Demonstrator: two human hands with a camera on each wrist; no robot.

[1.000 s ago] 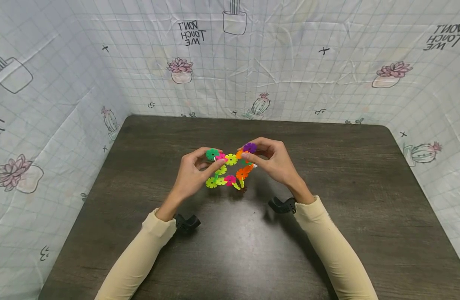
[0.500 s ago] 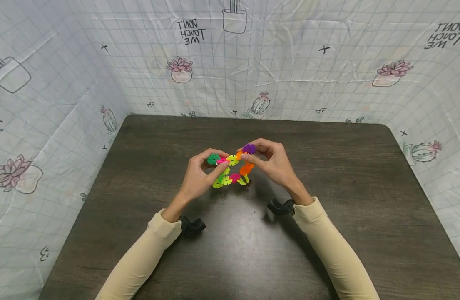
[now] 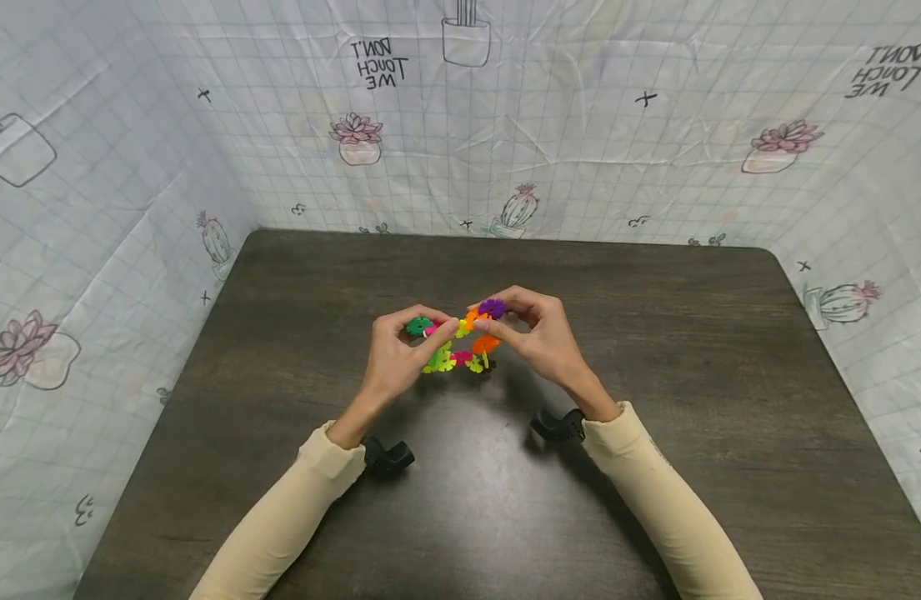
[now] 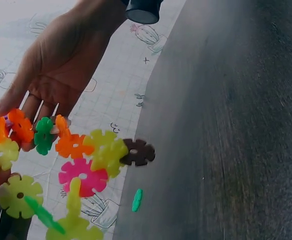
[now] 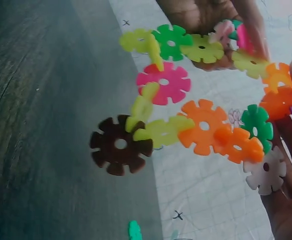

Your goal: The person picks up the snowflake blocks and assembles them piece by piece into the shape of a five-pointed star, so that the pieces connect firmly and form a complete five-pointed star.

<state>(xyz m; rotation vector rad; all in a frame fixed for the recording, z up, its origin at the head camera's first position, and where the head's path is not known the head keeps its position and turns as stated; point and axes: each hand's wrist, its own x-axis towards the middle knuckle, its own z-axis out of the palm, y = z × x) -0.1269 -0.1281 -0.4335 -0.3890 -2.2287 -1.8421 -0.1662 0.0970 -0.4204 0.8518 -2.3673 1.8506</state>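
Both hands hold up a loop of linked plastic snowflake discs point(image 3: 462, 358) above the table. My left hand point(image 3: 396, 354) pinches the loop's left end between thumb and fingers, beside a dark green disc point(image 3: 418, 326) and a pink one. On the other side my right hand point(image 3: 538, 333) pinches an orange disc point(image 3: 475, 319), with a purple disc point(image 3: 493, 308) at its fingers. Yellow, pink and orange discs hang below the hands. A brown disc point(image 5: 121, 145) sticks out at one corner of the loop, and a white disc point(image 5: 265, 171) lies against the right fingers.
The dark wood table point(image 3: 460, 517) spreads beneath both arms. A small green piece point(image 4: 137, 200) shows apart from the loop, against the table. White patterned cloth point(image 3: 580, 133) surrounds the table's back and sides. Black wrist mounts point(image 3: 387, 457) hang below the cuffs.
My left hand has moved right, closer to the right hand, carrying its end of the loop. My right hand has shifted slightly left and toward the body. Both keep their pinch.
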